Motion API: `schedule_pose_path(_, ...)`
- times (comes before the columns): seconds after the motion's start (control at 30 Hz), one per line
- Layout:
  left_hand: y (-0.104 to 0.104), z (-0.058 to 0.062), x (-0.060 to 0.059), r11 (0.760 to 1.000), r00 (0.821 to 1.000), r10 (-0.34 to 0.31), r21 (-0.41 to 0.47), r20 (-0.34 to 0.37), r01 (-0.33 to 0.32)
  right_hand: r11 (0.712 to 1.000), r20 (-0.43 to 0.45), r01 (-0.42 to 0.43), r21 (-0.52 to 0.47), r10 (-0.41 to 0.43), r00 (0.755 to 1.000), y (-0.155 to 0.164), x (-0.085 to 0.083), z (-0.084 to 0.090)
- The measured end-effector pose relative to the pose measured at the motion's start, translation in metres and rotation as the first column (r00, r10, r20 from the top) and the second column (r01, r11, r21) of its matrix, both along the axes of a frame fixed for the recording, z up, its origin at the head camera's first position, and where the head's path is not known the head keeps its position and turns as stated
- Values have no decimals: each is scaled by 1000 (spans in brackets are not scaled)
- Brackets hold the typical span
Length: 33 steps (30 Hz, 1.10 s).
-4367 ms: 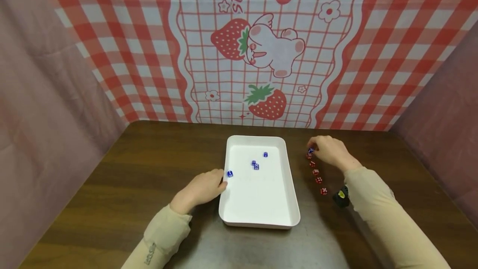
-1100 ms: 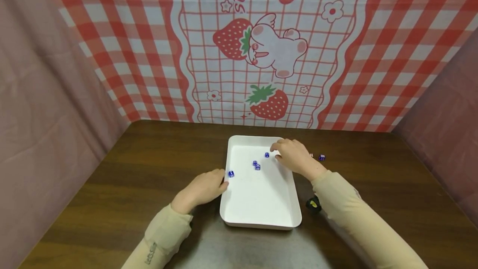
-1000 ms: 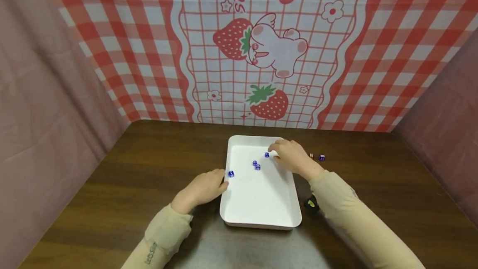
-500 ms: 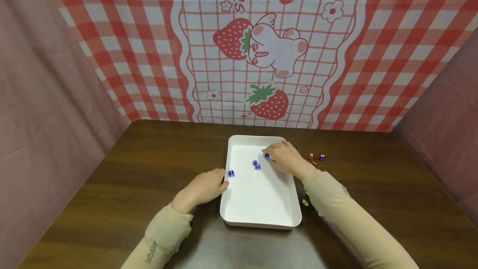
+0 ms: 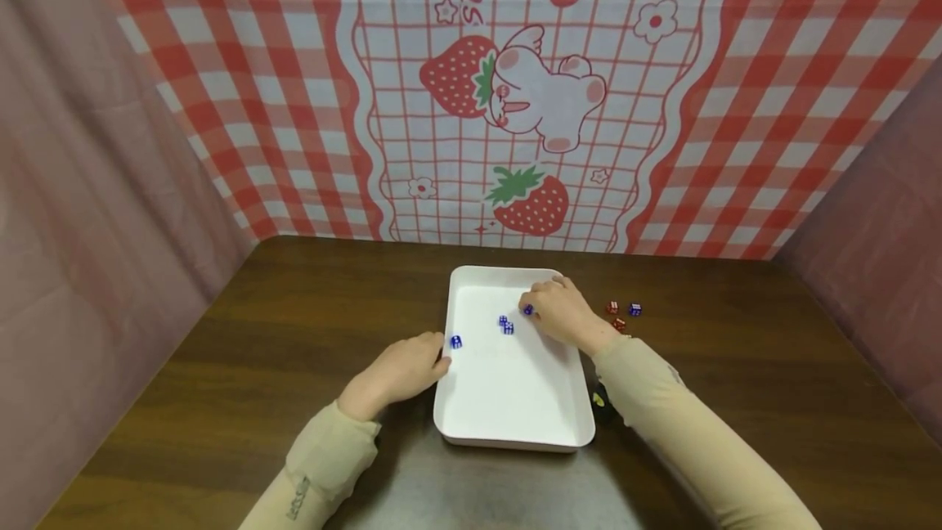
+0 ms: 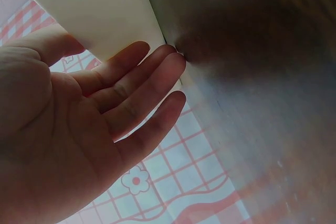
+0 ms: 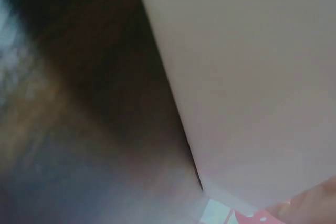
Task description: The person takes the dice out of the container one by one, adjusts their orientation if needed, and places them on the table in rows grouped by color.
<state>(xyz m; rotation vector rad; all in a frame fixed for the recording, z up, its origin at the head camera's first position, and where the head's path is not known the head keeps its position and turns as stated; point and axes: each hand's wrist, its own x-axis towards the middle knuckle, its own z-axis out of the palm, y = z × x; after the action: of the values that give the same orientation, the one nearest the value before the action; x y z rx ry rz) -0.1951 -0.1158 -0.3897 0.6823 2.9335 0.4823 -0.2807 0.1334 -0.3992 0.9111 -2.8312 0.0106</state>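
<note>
Blue die (image 5: 527,310) at right grip (image 5: 557,313) fingertips, inside white tray (image 5: 515,415)

The head view is bright and even, with soft light from above. The white tray (image 5: 513,424) shines clean and the brown surface (image 5: 294,325) has a pale shiny patch near the front edge. Shadows are faint and small. The picture bends a little at the sides. The left wrist view is sharp on the left hand (image 6: 79,129) but the wood behind it is blurry. The right wrist view is dim, very blurry and too close to show clear shapes.
</note>
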Motion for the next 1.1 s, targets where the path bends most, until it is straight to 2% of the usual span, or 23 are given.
schedule_pose_path(0.3, -1, -1, 0, 999, 1000, -25, 21, -8, 25, 999, -5, 18, 33, -18, 1000, -4, 2, 2)
schedule_pose_path(0.33, -3, -7, -3, 999, 999, -42, 21, -32, 42, 999, -1, 20, 35, -20, 1000, -4, 2, 3)
schedule_pose_path(0.43, -4, -7, -3, 998, 998, -48, 26, -35, 49, 999, 16, 28, 39, -29, 999, -4, 1, 3)
schedule_pose_path(0.53, -4, -6, -3, 999, 999, -36, 23, -22, 36, 999, 32, 34, 40, -35, 999, -3, 2, 5)
schedule_pose_path(0.57, -2, 0, 0, 1000, 1000, -18, 24, 2, 18, 999, 35, 37, 39, -38, 999, -3, 2, 5)
schedule_pose_path(1.1, -2, -3, -2, 1000, 1000, -3, 14, 1, 3, 1000, 17, 27, -12, -27, 999, 3, 11, 9)
